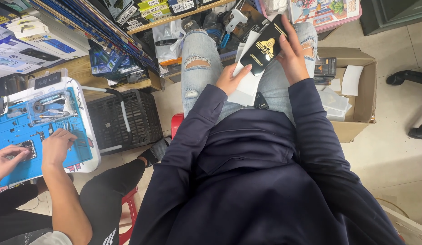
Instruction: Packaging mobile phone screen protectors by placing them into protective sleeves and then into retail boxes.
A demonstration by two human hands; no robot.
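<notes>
Both hands grip items over the lap: right hand (292, 56) clasps a black packet (264, 47); left hand (230, 79) pinches white sheets (247, 84).

A flat black package with a gold emblem (265, 47) is held in the right hand (292, 56), over white sleeves (247, 84) touched by the left hand (229, 79). An open brown cardboard box (363, 97) stands on the right, holding a small black packet (326, 68). Far left, white-and-blue boxes (34, 43) lie below yellow-green shelf labels (152, 9).

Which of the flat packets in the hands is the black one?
The black packet with the gold print, gripped by the right hand, raised over the knees. The left hand holds only plain white packets beneath it.
</notes>
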